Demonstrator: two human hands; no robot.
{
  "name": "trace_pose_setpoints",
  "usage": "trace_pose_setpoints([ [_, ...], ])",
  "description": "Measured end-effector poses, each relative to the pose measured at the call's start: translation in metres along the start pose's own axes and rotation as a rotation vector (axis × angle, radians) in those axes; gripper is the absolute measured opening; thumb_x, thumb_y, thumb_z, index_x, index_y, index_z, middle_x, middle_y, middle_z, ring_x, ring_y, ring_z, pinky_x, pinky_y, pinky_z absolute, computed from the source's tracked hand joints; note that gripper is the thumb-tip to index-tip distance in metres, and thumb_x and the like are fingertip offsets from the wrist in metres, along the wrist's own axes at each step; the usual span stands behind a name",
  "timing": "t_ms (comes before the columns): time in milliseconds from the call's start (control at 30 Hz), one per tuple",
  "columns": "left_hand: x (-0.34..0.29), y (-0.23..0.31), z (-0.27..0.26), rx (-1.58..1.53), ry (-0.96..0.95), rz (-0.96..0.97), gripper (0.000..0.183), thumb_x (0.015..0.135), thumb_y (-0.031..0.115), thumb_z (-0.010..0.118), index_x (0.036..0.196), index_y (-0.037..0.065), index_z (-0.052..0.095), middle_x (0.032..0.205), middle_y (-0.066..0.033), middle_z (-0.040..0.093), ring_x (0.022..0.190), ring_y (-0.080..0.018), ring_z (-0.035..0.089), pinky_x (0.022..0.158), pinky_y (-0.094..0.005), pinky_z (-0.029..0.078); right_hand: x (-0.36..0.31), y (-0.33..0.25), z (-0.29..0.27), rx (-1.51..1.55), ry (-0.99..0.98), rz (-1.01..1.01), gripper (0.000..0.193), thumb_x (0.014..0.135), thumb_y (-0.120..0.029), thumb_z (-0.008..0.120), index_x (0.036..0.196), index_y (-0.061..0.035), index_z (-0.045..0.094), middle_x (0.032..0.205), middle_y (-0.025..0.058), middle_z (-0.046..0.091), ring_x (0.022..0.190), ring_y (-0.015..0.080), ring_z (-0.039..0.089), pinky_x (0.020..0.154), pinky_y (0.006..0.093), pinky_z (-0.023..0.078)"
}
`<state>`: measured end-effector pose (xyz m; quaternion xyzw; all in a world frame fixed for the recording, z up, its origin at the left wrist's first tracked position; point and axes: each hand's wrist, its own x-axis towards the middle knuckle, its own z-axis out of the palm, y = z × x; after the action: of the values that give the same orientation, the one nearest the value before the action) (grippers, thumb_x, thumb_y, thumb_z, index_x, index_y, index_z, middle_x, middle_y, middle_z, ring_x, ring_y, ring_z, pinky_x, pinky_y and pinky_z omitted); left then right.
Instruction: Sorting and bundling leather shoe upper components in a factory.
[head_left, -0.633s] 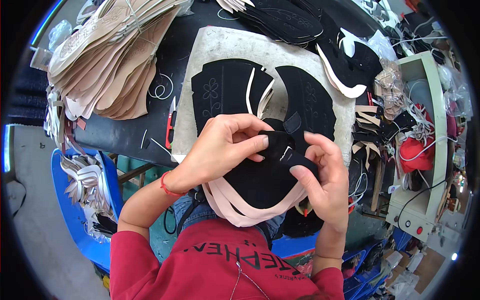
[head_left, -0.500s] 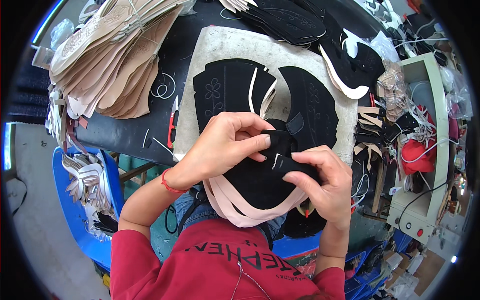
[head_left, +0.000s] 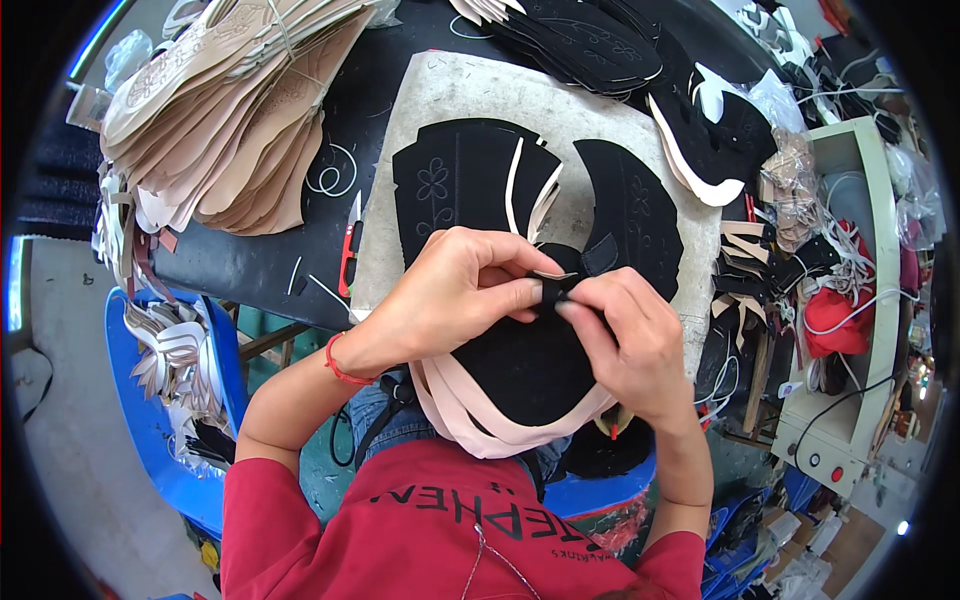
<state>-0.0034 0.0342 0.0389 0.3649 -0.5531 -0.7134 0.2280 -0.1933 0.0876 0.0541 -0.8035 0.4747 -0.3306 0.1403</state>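
Note:
In front of me, my left hand pinches the edge of a small black fabric strip between thumb and fingers. Closed on the same strip from the other side is my right hand, its fingertips nearly touching the left ones. Below them, a stack of curved black panels with pale pink edges lies partly over my lap. Two black panels with stitched flowers, a left one and a right one, rest on the pale board beyond. Narrow cream strips lie on the left panel.
Left of the board lies a red-handled cutting tool, its blade pointing away. A tied pile of beige panels covers the far left, and black pieces stack at the back. A blue chair holds cut scraps; a pale green machine frame stands right.
My right hand has moved up and inward, from holding the black strip's flap apart to pinching it close beside my left fingertips. The left hand stays nearly in place.

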Motion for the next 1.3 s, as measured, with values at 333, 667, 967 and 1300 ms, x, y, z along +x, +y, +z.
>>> trace_pose_setpoints([
  [333, -0.002, 0.001, 0.002, 0.121, -0.023, 0.158, 0.026, 0.089, -0.004, 0.048, 0.113, -0.005, 0.059, 0.095, -0.0109, 0.067, 0.082, -0.0133, 0.067, 0.074, -0.0235, 0.054, 0.008, 0.015, -0.010, 0.251, -0.173, 0.149, 0.023, 0.073, -0.004, 0.073, 0.089, -0.0026, 0.057, 0.078, 0.0092, 0.060, 0.070, 0.0245, 0.062, 0.061, 0.0310, 0.049],
  [667, 0.002, 0.006, -0.001, 0.062, -0.053, 0.067, 0.024, 0.094, 0.002, 0.047, 0.113, -0.003, 0.061, 0.098, -0.0094, 0.066, 0.084, -0.0144, 0.066, 0.076, -0.0241, 0.054, 0.007, 0.008, -0.013, 0.184, -0.097, 0.113, 0.019, 0.074, 0.001, 0.069, 0.090, -0.0022, 0.061, 0.083, 0.0108, 0.061, 0.073, 0.0256, 0.063, 0.064, 0.0313, 0.051],
  [967, 0.007, 0.011, 0.005, 0.067, -0.044, 0.049, 0.021, 0.092, 0.010, 0.057, 0.108, -0.002, 0.064, 0.093, -0.0073, 0.065, 0.082, -0.0102, 0.063, 0.072, -0.0236, 0.056, 0.009, 0.017, -0.015, 0.208, -0.021, 0.086, 0.015, 0.072, 0.004, 0.070, 0.083, -0.0005, 0.061, 0.081, 0.0090, 0.062, 0.072, 0.0215, 0.063, 0.063, 0.0291, 0.050],
  [1300, 0.002, 0.006, 0.007, -0.125, 0.031, 0.055, 0.020, 0.090, 0.010, 0.060, 0.102, -0.005, 0.063, 0.100, -0.0103, 0.064, 0.088, -0.0118, 0.062, 0.073, -0.0241, 0.056, 0.001, 0.017, -0.006, 0.511, -0.046, 0.427, 0.011, 0.078, 0.002, 0.068, 0.086, -0.0003, 0.061, 0.078, 0.0054, 0.063, 0.070, 0.0101, 0.061, 0.063, 0.0235, 0.048],
])
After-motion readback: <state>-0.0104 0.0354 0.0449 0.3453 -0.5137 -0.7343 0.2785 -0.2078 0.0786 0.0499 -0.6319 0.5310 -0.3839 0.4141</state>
